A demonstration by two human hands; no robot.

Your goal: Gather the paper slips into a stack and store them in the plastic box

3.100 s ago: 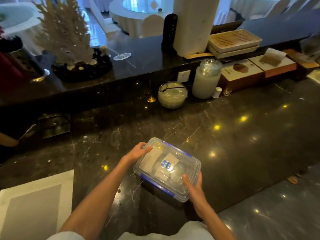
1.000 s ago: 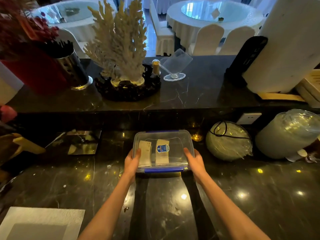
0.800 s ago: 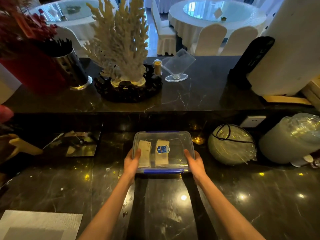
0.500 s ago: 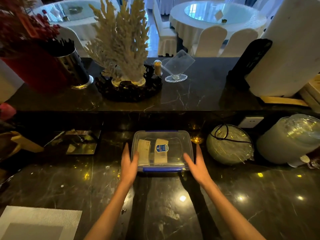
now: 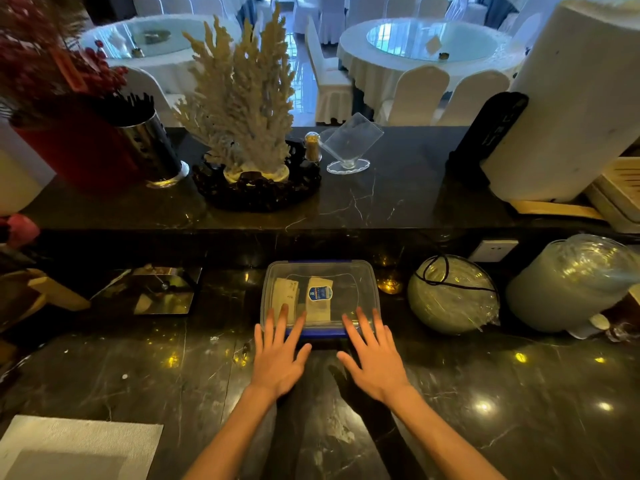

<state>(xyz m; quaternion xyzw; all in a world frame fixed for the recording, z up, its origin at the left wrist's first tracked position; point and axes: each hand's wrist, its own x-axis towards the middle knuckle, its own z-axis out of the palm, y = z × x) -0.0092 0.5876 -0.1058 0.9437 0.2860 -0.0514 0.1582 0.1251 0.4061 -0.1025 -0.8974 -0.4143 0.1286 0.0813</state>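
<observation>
A clear plastic box [image 5: 360,282] with a lid and blue clips sits on the dark marble counter against the raised ledge. Through the lid I see paper slips [image 5: 287,296] lying inside, beside a blue round label. My left hand [image 5: 278,355] is flat with fingers spread, its fingertips over the box's near left edge. My right hand [image 5: 372,355] is spread the same way at the near right edge. Neither hand holds anything.
A round wrapped bundle with a black cord [image 5: 452,294] lies right of the box, a wrapped jar [image 5: 568,285] beyond it. A shiny metal tray [image 5: 156,291] sits to the left. A white mat [image 5: 76,448] lies near left. A coral ornament [image 5: 242,109] stands on the ledge.
My hands let go of the box's sides and drew back toward me, fingers now spread flat. The box stays where it was set against the ledge.
</observation>
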